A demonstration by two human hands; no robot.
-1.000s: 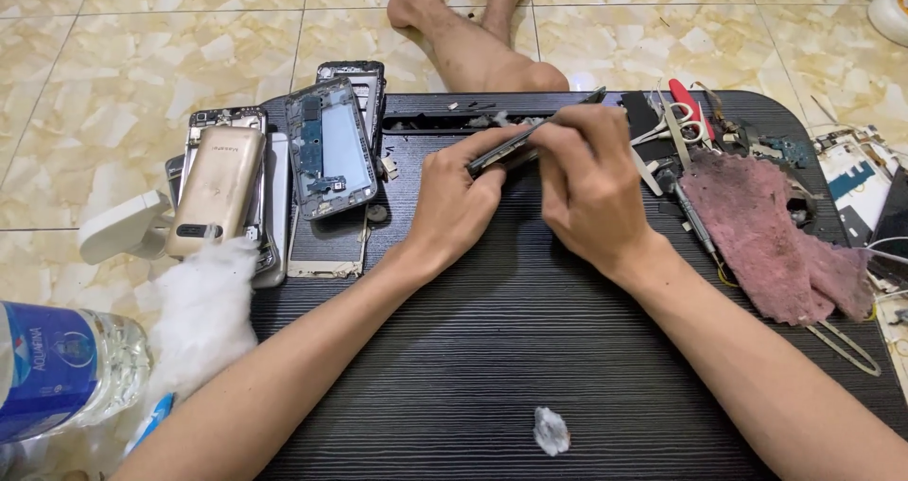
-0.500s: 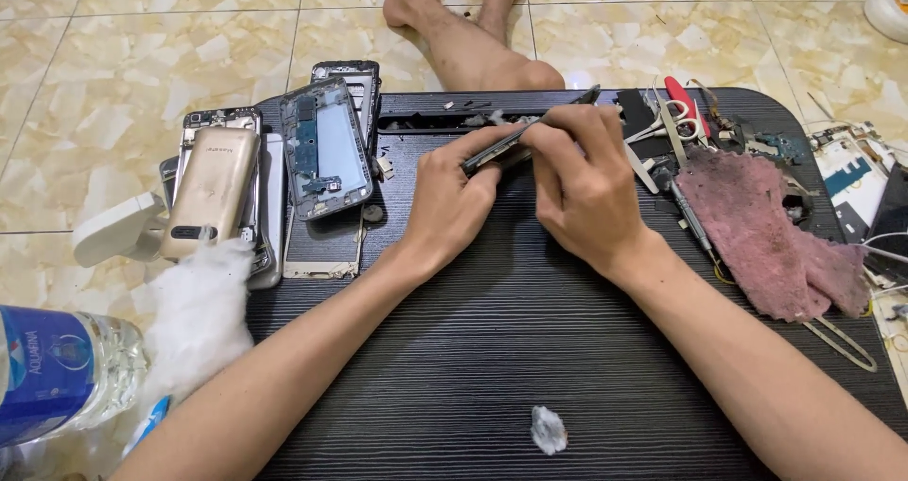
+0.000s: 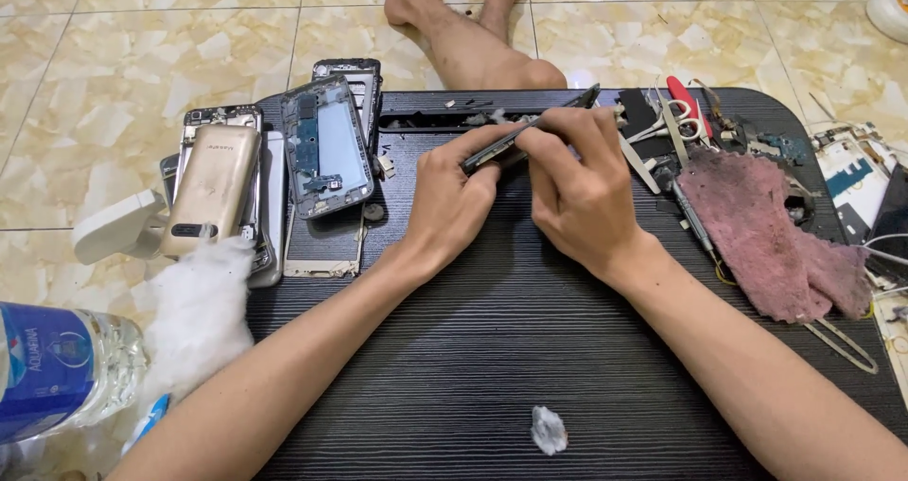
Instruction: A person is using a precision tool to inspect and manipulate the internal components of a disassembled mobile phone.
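Over a black ribbed table [image 3: 492,349], the left hand [image 3: 454,202] and right hand [image 3: 577,192] were both closed around a thin dark phone frame [image 3: 530,126], beside a pink cloth [image 3: 766,235].

Table [image 3: 492,349] black w/ fine grain stripes; rag [image 3: 766,235] dusty pink. Gold phone back [image 3: 210,190], white cotton wad [image 3: 194,315], bottle [image 3: 57,372] w/ blue label. Floor tiles [image 3: 123,84] beige, marbled.

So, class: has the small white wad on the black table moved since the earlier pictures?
No. The white wad lies at the same spot on the black table, near its front edge and below the hands, as before.
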